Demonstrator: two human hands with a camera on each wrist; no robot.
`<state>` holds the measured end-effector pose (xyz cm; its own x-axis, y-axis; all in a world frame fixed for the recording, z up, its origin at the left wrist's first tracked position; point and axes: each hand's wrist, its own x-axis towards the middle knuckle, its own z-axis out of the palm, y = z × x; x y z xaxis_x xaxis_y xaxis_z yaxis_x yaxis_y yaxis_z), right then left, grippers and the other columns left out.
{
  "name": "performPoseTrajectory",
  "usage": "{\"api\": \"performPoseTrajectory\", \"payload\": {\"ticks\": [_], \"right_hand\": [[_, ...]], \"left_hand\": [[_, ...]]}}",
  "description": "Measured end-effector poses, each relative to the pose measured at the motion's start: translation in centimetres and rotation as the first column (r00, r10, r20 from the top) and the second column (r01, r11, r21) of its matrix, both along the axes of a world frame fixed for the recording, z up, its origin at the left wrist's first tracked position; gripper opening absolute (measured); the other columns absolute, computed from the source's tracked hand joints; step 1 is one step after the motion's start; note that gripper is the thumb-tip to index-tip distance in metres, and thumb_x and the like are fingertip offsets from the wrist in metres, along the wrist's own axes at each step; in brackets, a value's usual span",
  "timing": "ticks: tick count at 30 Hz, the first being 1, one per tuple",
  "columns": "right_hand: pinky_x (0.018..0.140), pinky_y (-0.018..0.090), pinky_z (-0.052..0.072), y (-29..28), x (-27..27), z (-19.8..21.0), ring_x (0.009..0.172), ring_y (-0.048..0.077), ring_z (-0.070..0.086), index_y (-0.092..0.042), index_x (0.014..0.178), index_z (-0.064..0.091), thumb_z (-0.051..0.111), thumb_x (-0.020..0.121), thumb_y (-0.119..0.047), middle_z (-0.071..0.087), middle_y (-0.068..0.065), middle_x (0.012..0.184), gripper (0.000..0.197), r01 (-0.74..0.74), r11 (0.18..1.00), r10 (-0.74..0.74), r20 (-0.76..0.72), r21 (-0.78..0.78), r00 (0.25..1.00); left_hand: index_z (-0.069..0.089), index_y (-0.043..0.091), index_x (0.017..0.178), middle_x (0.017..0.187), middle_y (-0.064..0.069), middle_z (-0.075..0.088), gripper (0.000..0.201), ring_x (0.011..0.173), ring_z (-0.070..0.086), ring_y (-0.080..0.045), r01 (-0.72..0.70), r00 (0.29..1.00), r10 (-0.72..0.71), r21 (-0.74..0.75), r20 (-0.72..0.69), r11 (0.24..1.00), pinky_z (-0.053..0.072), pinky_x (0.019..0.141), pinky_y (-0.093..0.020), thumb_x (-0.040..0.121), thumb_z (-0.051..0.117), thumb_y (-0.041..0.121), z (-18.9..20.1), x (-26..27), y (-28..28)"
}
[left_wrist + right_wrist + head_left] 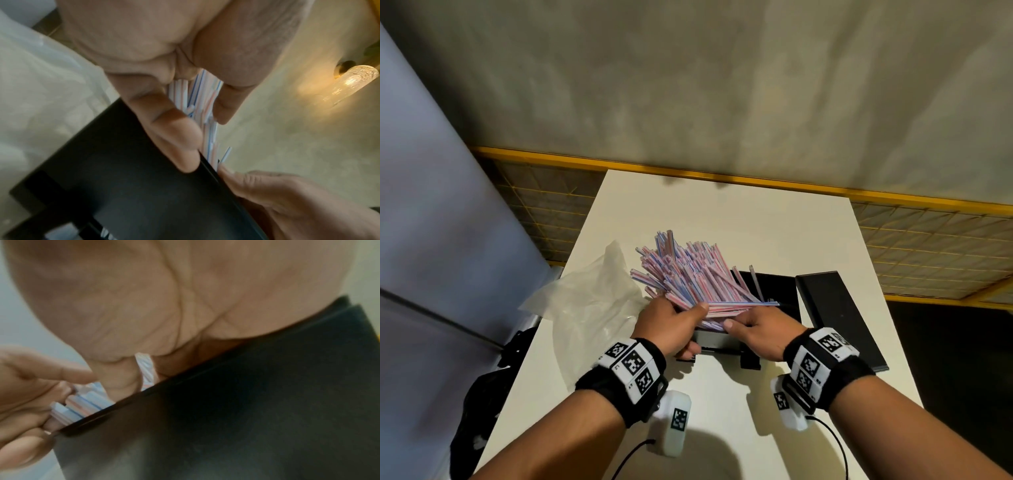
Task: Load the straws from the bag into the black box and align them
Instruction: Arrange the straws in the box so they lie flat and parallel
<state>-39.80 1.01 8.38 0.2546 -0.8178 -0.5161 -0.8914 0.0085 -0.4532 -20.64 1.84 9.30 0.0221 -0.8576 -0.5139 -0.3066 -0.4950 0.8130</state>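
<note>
Dozens of striped straws [688, 277] sit fanned out w/ their near ends in the black box [774, 291] on the surface [739, 222], far ends splayed up toward the empty bag [589, 301]. Left hand [671, 325] grasps the bundle's near end, thumb on top; right hand [760, 330] curls round the same end beside the box wall. Straws look light, smooth, prob. slippery and easy to kink; best squeezed near the ends, gently. No legible brand; only square coded markers on the wristbands [633, 366].

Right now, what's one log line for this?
left hand: grips straws | right hand: grips straws | black box: half-loaded | bag: emptied
</note>
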Motion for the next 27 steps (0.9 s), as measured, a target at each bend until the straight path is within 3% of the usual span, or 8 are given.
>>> {"api": "performPoseTrajectory", "payload": {"ticks": [2,4,7,12,14,17,22,27], "right_hand": [[0.056,0.030,0.029,0.0,0.0,0.1,0.053,0.011,0.037,-0.019,0.058,0.037,0.044,0.102,-0.045,0.039,-0.005,0.056,0.051,-0.003,0.999,0.005,0.054,-0.039,0.999],[0.060,0.029,0.037,0.0,-0.4,0.4,0.059,0.011,0.046,-0.020,0.063,0.052,0.050,0.101,-0.039,0.051,-0.006,0.061,0.042,0.026,0.995,-0.014,0.121,-0.099,0.993],[0.075,0.026,0.050,0.0,-1.1,0.4,0.080,0.008,0.063,-0.021,0.095,0.074,0.055,0.097,-0.041,0.071,-0.007,0.086,0.028,0.076,0.992,-0.064,0.121,-0.102,0.991],[0.058,0.023,0.036,0.0,-1.2,0.3,0.062,0.005,0.052,-0.026,0.069,0.063,0.052,0.098,-0.049,0.055,-0.010,0.062,0.038,0.051,0.999,-0.050,0.062,-0.005,0.997],[0.071,0.019,0.043,0.1,-0.8,0.4,0.080,-0.001,0.059,-0.033,0.096,0.073,0.052,0.099,-0.044,0.066,-0.017,0.080,0.024,0.037,0.998,-0.043,0.133,0.047,0.990],[0.098,0.027,0.045,-0.3,0.0,0.6,0.112,0.009,0.060,-0.027,0.123,0.068,0.056,0.098,-0.039,0.067,-0.009,0.122,0.030,0.036,0.998,-0.045,0.189,0.052,0.981],[0.100,0.032,0.041,-0.8,1.3,0.3,0.127,0.021,0.053,-0.026,0.136,0.057,0.043,0.094,-0.066,0.058,-0.001,0.139,0.060,-0.086,0.984,0.085,0.007,0.158,0.996],[0.101,0.032,0.037,-1.5,2.4,0.1,0.131,0.024,0.048,-0.026,0.142,0.050,0.039,0.095,-0.067,0.048,0.002,0.149,0.063,-0.169,0.966,0.189,-0.090,0.195,0.978]], "left_hand": [[0.067,0.003,0.095,0.076,-0.012,0.072,0.019,0.051,0.070,-0.028,-0.063,0.996,0.064,0.020,-0.058,0.998,0.051,0.045,-0.029,0.094,0.063,0.022,-0.3,-0.5,-0.3],[0.064,-0.003,0.092,0.072,-0.014,0.067,0.018,0.047,0.065,-0.027,-0.146,0.981,0.148,0.025,-0.129,0.989,0.048,0.043,-0.028,0.095,0.061,0.015,0.0,-0.5,-0.6],[0.066,-0.001,0.087,0.074,-0.013,0.072,0.026,0.052,0.069,-0.028,-0.107,0.994,0.105,-0.059,-0.043,0.992,0.058,0.051,-0.039,0.095,0.063,0.024,0.5,0.3,-0.5],[0.065,0.017,0.101,0.072,0.008,0.073,0.029,0.064,0.071,-0.012,0.081,0.957,0.009,-0.298,0.291,0.951,0.059,0.071,-0.039,0.088,0.068,0.042,0.1,2.5,-0.1],[0.060,0.016,0.120,0.076,0.011,0.069,0.041,0.073,0.070,-0.014,0.081,0.945,0.025,-0.310,0.325,0.947,0.057,0.078,-0.039,0.089,0.067,0.041,-0.2,2.9,-0.1],[0.062,0.016,0.111,0.081,0.008,0.069,0.032,0.071,0.068,-0.017,0.096,0.944,0.021,-0.335,0.329,0.937,0.055,0.079,-0.037,0.092,0.063,0.042,-0.3,3.0,0.2],[0.052,0.015,0.118,0.079,0.000,0.061,0.037,0.068,0.053,-0.017,0.068,0.918,0.123,-0.456,0.376,0.887,0.035,0.068,-0.026,0.095,0.056,0.043,0.7,2.6,0.6],[0.037,0.014,0.114,0.096,-0.009,0.061,0.052,0.080,0.058,-0.031,-0.001,0.913,0.199,-0.486,0.356,0.874,0.037,0.069,-0.031,0.088,0.058,0.054,-0.2,3.6,0.5]]}}
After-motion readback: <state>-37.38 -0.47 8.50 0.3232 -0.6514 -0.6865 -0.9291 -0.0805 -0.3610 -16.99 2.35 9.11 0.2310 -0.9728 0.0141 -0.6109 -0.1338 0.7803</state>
